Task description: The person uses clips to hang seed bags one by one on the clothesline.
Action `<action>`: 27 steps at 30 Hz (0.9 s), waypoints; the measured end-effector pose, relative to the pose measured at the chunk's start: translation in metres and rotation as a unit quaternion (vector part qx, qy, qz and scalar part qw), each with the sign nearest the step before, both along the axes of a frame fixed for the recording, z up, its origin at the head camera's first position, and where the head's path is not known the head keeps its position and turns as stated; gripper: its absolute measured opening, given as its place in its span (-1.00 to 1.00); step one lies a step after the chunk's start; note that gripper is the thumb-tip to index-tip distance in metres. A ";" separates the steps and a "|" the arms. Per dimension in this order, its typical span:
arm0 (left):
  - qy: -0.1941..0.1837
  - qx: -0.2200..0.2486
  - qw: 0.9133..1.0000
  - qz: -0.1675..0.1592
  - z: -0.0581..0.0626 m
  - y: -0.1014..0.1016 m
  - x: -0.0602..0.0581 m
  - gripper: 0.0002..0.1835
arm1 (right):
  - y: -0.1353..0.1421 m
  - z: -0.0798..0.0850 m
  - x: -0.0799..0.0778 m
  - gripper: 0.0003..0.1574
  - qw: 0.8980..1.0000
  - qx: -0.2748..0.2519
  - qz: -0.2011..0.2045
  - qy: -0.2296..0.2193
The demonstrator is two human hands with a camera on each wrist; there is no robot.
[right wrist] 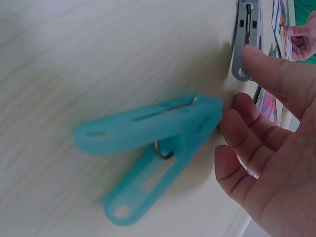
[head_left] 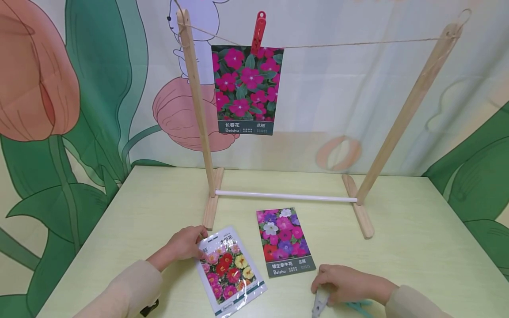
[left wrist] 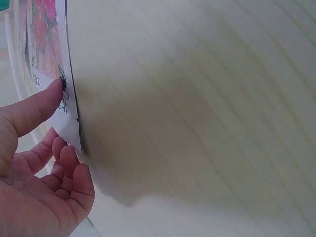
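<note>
Left of the pink-and-purple packet (head_left: 285,243), the left hand (head_left: 184,243) pinches a white packet (head_left: 230,271) by its corner, while on that landmark's near right the right hand (head_left: 343,282) pinches a grey clip (head_left: 320,304), best squeezed squarely by its handles

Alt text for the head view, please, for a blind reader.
A person's left hand grips a white-edged flower packet while the right hand holds a gray clothespin. Another packet lies on the table between the hands. Behind, a red clothespin clips a pink-flower packet to a string between two wooden posts.
</note>
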State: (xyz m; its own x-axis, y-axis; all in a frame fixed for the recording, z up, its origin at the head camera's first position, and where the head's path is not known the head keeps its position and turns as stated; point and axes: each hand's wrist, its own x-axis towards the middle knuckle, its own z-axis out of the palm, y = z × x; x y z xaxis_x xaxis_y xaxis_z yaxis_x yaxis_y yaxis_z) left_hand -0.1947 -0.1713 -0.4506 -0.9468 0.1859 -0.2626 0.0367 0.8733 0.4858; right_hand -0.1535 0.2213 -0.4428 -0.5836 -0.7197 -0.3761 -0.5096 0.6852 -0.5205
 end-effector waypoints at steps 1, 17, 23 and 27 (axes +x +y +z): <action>0.000 0.001 1.000 0.000 0.000 0.000 0.000 -0.60 | 0.000 0.000 0.000 -0.63 1.000 0.001 -0.002 -0.002; 0.000 0.007 1.000 0.003 0.004 0.001 0.001 -0.64 | 0.004 0.004 -0.001 -0.66 0.999 -0.046 0.017 0.018; -0.008 0.016 1.000 0.005 0.005 0.001 0.000 -0.63 | 0.003 0.008 -0.003 -0.68 0.998 -0.053 0.014 0.009; -0.013 0.019 1.000 0.010 0.005 0.001 -0.001 -0.62 | 0.003 0.012 -0.004 -0.67 0.998 -0.054 0.011 -0.002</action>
State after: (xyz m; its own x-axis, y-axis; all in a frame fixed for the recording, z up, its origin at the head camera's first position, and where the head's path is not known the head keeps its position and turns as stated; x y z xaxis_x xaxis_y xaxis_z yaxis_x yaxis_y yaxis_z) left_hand -0.1961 -0.1703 -0.4460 -0.9431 0.1777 -0.2809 0.0061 0.8542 0.5199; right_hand -0.1573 0.2244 -0.4308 -0.5660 -0.7687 -0.2978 -0.5209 0.6135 -0.5935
